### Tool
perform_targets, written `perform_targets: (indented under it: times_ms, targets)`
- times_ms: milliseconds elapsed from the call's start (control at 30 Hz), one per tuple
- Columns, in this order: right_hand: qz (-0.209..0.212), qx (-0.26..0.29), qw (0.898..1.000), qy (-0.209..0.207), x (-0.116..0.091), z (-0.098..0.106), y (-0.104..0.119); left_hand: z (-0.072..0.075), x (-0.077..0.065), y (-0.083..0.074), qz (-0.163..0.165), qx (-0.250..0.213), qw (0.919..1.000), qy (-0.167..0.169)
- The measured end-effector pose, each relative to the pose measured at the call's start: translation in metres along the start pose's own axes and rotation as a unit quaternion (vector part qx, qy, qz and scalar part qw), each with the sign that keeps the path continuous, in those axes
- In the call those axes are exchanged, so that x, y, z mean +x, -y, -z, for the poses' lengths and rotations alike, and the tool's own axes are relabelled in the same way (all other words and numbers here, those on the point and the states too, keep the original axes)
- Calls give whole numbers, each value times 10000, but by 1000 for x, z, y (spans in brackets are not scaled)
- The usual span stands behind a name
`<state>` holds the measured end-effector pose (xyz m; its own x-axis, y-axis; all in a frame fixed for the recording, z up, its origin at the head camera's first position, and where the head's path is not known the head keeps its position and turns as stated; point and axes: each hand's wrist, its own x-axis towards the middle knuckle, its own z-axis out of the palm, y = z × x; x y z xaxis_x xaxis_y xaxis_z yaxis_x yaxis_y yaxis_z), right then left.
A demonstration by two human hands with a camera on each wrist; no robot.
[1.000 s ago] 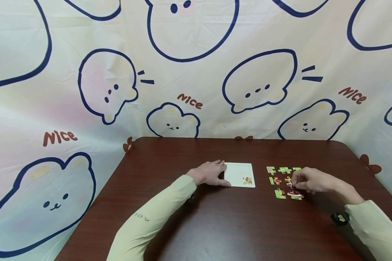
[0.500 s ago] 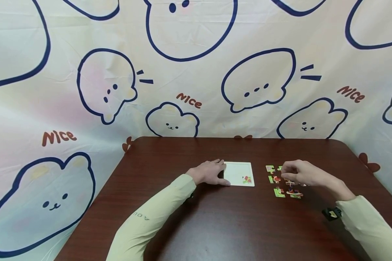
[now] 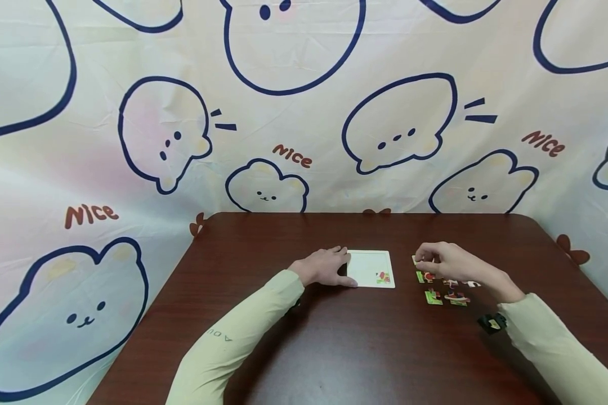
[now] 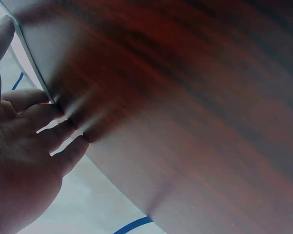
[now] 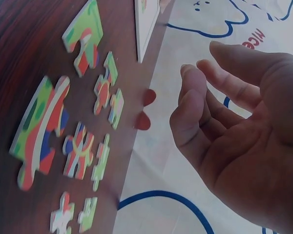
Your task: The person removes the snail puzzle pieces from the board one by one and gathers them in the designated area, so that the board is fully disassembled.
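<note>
My left hand [image 3: 325, 266] rests at the left edge of a white square puzzle tray [image 3: 363, 268], thumb at the near corner and fingers spread toward the far one. One colourful puzzle piece [image 3: 383, 277] sits in the tray's near right corner. My right hand [image 3: 453, 261] hovers over the loose pieces, holding nothing. In the right wrist view its fingers bend loosely and the thumb [image 5: 244, 61] stands apart from them. Below lie several loose pieces, including a green corner piece [image 3: 434, 298] and a large red-and-white piece [image 5: 39, 131]. From the head, the hand hides the farther pieces.
The dark brown wooden table [image 3: 304, 343] has rounded far corners. Behind and beside it hangs a pale cloth [image 3: 329, 112] printed with blue-outlined bears. A dark device [image 3: 492, 323] is worn on my right wrist.
My right hand has moved left and away from me, from the right side of the loose pieces to over the far left ones. The left hand and tray stay put.
</note>
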<state>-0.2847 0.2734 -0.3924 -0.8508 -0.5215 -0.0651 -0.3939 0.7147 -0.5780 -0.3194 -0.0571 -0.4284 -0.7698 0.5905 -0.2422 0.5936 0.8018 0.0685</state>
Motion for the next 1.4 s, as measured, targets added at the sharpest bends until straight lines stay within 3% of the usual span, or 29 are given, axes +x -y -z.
perform_targets:
  times_ms: [567, 867, 1400]
  targets:
    - [267, -128, 9995, 67, 28, -20, 12, 0, 0, -1, 32, -35, 10000, 6]
    - [109, -26, 9995, 295, 41, -32, 19, 1, -1, -2, 53, -96, 9999, -20]
    - [217, -245, 9982, 511, 55, -48, 20, 0, 1, 0, 81, -144, 9999, 30]
